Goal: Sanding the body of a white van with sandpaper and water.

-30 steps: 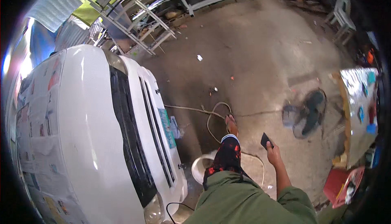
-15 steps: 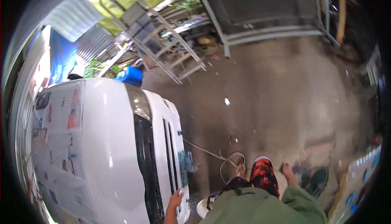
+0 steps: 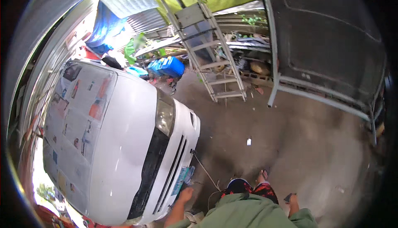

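Our right hand (image 3: 294,201) grips a dark flat piece (image 3: 287,197), well apart from our left hand (image 3: 186,194) near the license plate (image 3: 180,181) on the white van (image 3: 124,132); we cannot tell whether the left holds anything.

No text readable: marks on green plate (image 3: 180,181) of white vehicle (image 3: 122,141), paper sheets (image 3: 76,122) too small.
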### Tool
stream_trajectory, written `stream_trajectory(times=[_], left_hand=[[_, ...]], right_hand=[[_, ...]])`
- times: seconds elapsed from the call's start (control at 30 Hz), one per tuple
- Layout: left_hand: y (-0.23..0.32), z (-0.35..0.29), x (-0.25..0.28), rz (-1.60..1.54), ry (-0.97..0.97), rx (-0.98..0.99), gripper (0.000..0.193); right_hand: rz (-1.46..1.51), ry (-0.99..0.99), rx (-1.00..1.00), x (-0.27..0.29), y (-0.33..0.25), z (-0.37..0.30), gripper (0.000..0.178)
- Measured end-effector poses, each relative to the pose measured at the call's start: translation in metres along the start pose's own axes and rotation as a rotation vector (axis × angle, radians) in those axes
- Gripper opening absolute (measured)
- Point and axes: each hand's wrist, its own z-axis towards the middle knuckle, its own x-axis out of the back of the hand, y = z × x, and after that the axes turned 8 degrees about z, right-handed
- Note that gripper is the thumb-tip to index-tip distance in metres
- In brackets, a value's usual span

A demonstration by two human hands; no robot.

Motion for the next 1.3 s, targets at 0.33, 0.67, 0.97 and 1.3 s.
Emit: stream_trajectory(times=[0.33, 0.67, 0.97, 1.3], left_hand=[[0.008, -0.043, -0.133, 0.126, 0.185, -0.522, 0.019], [0.101, 0.206, -0.053, -0.467, -0.280, 0.467, 0.032], [0.297, 0.436, 0.222, -0.512, 0.293, 0.183, 0.034], [0.262, 0.509, 0.140, -0.906, 0.423, 0.364, 0.035]], right_hand=[[-0.208, -0.082, 0.424, -0.214, -0.356, 0.071, 0.032], [-0.579, -0.229, 0.503, -0.433, -0.411, 0.130, 0.046], [-1.325, -0.462, 0.733, -0.651, -0.555, 0.043, 0.046], [-1.322, -0.875, 0.892, -0.894, -0.655, -0.048, 0.048]])
